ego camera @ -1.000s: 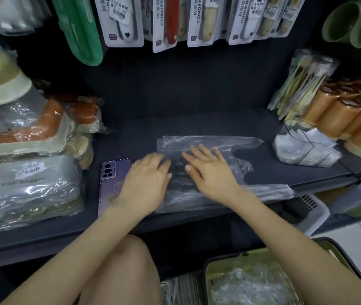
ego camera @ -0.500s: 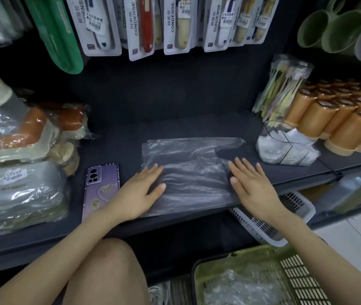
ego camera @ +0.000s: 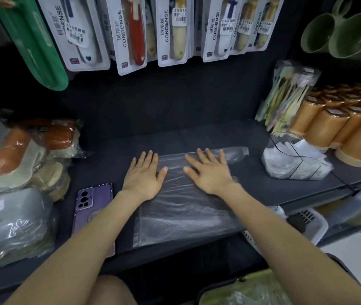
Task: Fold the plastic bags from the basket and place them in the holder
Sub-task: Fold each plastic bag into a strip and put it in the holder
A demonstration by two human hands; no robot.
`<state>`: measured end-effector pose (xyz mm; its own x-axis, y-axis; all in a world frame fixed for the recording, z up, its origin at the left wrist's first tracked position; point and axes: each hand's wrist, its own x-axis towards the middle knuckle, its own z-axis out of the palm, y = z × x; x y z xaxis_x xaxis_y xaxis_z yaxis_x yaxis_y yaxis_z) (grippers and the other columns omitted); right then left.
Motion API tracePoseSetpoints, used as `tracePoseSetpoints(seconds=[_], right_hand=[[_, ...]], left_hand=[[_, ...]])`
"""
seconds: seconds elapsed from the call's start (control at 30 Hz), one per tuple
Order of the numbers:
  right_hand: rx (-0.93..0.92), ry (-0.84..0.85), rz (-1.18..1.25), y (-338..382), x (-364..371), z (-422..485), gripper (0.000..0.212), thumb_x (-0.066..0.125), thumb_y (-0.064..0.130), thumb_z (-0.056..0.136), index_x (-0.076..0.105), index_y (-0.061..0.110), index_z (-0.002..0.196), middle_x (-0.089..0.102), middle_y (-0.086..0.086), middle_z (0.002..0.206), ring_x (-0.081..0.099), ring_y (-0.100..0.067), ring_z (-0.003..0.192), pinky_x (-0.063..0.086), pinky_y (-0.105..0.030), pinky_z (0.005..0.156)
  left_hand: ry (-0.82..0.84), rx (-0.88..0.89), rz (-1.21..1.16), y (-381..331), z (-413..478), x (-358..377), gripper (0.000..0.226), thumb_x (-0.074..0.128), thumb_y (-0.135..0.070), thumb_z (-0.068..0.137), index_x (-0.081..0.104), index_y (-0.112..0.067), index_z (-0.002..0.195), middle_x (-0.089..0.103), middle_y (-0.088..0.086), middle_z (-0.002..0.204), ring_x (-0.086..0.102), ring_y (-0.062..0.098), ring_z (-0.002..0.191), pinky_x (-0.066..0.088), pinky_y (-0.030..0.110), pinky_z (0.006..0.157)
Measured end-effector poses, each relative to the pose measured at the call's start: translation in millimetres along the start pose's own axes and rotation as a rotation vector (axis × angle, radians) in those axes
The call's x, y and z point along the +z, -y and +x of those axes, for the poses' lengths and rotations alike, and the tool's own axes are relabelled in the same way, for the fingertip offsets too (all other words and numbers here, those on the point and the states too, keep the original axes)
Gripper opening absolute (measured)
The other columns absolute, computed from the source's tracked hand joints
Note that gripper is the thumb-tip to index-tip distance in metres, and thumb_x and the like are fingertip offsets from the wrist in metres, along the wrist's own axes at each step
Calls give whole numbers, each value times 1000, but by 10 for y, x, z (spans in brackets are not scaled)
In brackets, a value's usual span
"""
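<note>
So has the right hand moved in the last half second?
Yes. The right hand slid left across the plastic bag, away from the clear holder and closer to the left hand.

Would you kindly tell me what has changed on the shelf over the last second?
The left hand and right hand first slid apart across the bag, then moved to its far end, closer together again, fingers straight and flat. Neither hand gripped or let go of anything. The bag stays spread on the shelf, with the phone to its left and the holder to its right.
</note>
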<state>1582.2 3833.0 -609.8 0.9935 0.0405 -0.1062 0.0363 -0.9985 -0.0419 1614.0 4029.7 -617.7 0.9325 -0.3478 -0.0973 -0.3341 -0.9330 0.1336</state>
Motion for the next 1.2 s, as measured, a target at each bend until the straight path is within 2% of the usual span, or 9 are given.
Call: tracePoseSetpoints(seconds=[0.17,0.27,0.37,0.5,0.6,0.7,0.8,0.97,1.2], right_hand=[[166,-1,-64,-593,-113,-284,61,4,60,97,8,36,154,7,-7,162,1,-28,149,-7,-55,117],[34,-162,-29,-282,-144,-562,90,-23,66,81,18,31,153,21,-11,159,13,-30,148,-5,-52,116],[-138,-221,12,151,-17,-845,81,-12,55,94,44,22,144,46,-15,145,38,-33,138,12,-56,115],[-184,-101,52,162,189,-1063,97,-31,62,76,18,28,153,15,-4,161,7,-24,149,-19,-41,112],[-80,-134,65,-188,182,-1163,106,-39,67,68,12,31,153,12,-2,161,5,-22,149,-17,-40,114],[-204,-263,148,-365,158,-1335,78,5,71,92,38,24,146,36,-7,152,26,-28,144,3,-42,118],[-433,-376,114,-333,212,-1457,57,51,62,84,64,22,123,58,1,134,48,-20,130,28,-40,110],[-507,-633,145,-227,152,-1600,22,57,29,91,72,18,80,70,8,83,60,-14,79,40,-30,78],[-89,-180,689,-171,-401,-1814,25,63,30,92,69,15,73,69,3,71,60,-9,68,45,-29,71]], left_hand=[[3,-1,-44,13,-35,-20,64,10,-48,102,-2,-13,154,-7,7,162,-9,20,149,-7,35,120],[-103,36,-70,-40,-188,-120,63,10,-48,103,0,-13,154,-7,8,162,-11,22,148,-11,34,119],[-116,149,-71,-234,-550,-166,74,-3,-53,91,2,-13,154,-6,3,161,-11,18,148,-13,30,117],[16,233,-22,-312,-934,32,102,-28,-71,67,-9,-18,152,-13,0,161,-17,14,146,-16,28,115],[29,233,35,-268,-938,132,112,-36,-75,57,-12,-21,152,-14,-1,160,-19,15,146,-17,30,115],[40,232,7,-279,-929,111,96,-21,-66,68,-9,-22,152,-13,-1,161,-17,15,147,-16,29,116],[10,193,-339,-229,-952,45,75,15,-65,93,10,-22,154,4,-4,161,-3,10,148,-6,20,115],[-110,154,-989,-79,-1162,-74,34,58,-51,82,67,-29,106,64,-8,123,53,0,119,34,12,99],[-40,-20,-1375,53,-1235,-134,99,54,-98,38,68,-18,95,76,-8,85,69,7,93,46,18,84]])
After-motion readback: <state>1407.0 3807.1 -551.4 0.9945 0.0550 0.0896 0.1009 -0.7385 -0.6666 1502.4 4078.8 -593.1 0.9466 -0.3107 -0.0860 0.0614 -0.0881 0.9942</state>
